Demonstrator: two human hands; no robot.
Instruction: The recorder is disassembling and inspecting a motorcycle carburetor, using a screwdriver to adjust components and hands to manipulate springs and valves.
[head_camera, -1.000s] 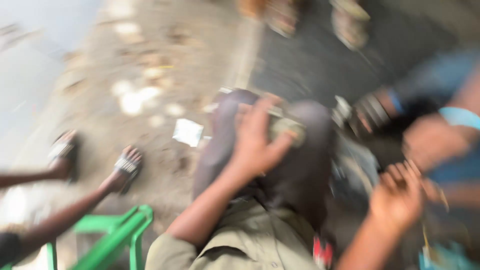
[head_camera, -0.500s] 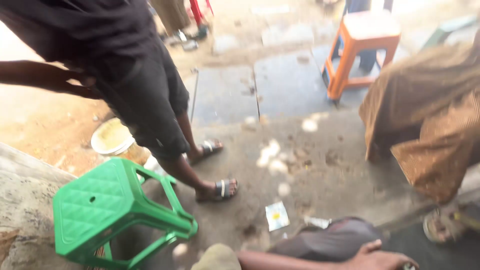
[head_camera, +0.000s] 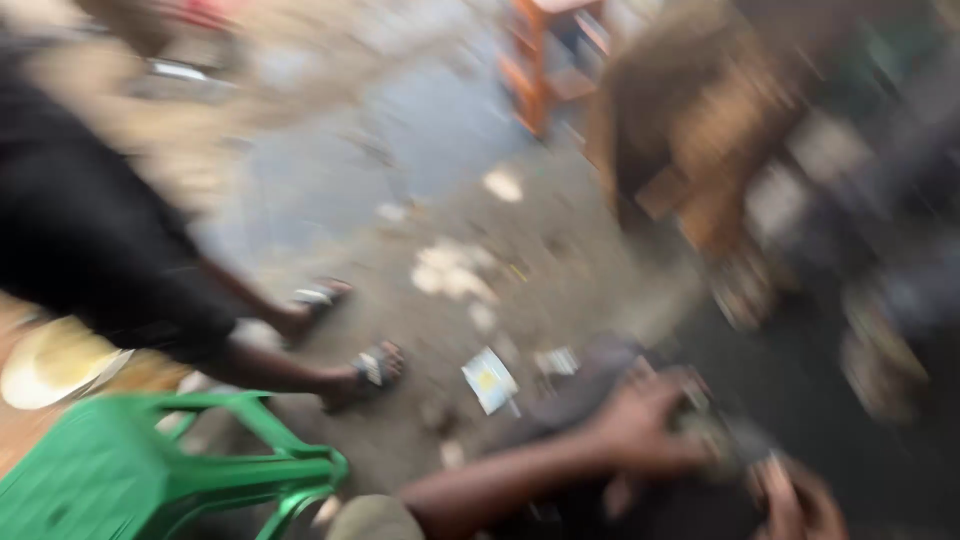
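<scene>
Hands: two, both the wearer's, low in a heavily blurred view. The left hand (head_camera: 640, 425) lies palm-down with fingers curled over a dark, rounded object (head_camera: 600, 385) resting on or by the wearer's lap; what that object is cannot be told. The right hand (head_camera: 795, 500) sits at the bottom edge, fingers bent; whether it pinches anything cannot be told. A small greyish item (head_camera: 725, 440) lies between the two hands, touching the left fingers, too smeared to name.

Stools: two. One green plastic stool (head_camera: 150, 470) at lower left; one orange plastic stool (head_camera: 545, 60) at the top, well apart.

Sandalled feet: two (head_camera: 375, 365), belonging to another person in dark clothes (head_camera: 90, 230) standing beside the green stool.

Containers: one pale yellow round bowl (head_camera: 50, 365) at the left edge, partly behind that person; contents not visible.

Paper: one small white-and-yellow packet (head_camera: 488, 380) flat on the concrete floor (head_camera: 450, 200), near the left hand. Pale scraps (head_camera: 455, 270) lie scattered farther off.

Brown heap (head_camera: 690, 130): one, upper right, blurred.
</scene>
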